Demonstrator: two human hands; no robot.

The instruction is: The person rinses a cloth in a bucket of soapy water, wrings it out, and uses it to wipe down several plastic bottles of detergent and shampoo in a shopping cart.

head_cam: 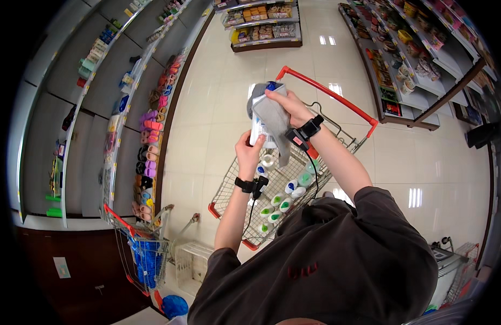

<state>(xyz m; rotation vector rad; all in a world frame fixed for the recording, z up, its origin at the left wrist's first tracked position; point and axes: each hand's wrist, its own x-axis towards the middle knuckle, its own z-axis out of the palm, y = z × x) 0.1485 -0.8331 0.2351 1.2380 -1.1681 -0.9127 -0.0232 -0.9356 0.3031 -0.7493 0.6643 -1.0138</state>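
My left hand (249, 152) grips the lower end of a white plastic bottle (258, 129) that has a blue cap at its far end. A grey cloth (275, 115) drapes over the bottle's side and hangs below it. My right hand (290, 106) presses this cloth against the bottle near the cap, thumb on top. Both hands are above a wire shopping cart (234, 189) with a red handle (332, 93). Inside the cart stand several white bottles with green or blue caps (291, 186), along with greenish bottles (305, 178).
Shelves with rows of slippers (151, 162) line the left. Packaged goods fill a shelf unit (266, 32) ahead, and pots stand on the right shelves (409, 77). A second cart (144, 248) holding blue plastic and a white crate (193, 264) are at the lower left.
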